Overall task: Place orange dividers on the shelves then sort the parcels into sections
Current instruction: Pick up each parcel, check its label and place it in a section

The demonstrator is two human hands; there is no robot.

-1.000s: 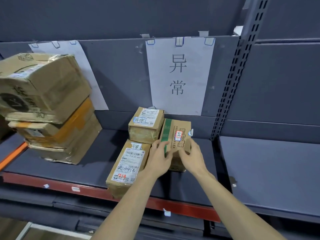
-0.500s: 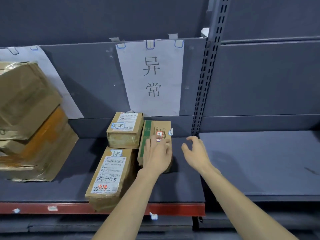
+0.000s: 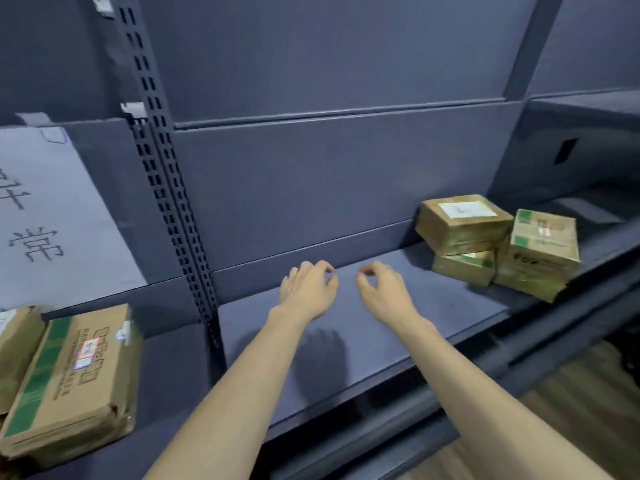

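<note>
One head-worn view is looking forward and down — tilting, sitting close over the dark shelf (image 3: pixel 398 327) at arm's reach.

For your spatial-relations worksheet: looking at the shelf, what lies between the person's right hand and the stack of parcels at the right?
In the head view, only bare dark shelf board lies between the right hand and the stack of parcels; nothing rests there.

Bare forearms, no sleeves visible

Your left hand (image 3: pixel 309 289) and right hand (image 3: pixel 382 292) hover empty, fingers loosely curled, over the shelf (image 3: pixel 433 306) at centre frame; stacked parcels (image 3: pixel 498 244) sit right, a green-striped parcel (image 3: pixel 72 379) lower left.
</note>
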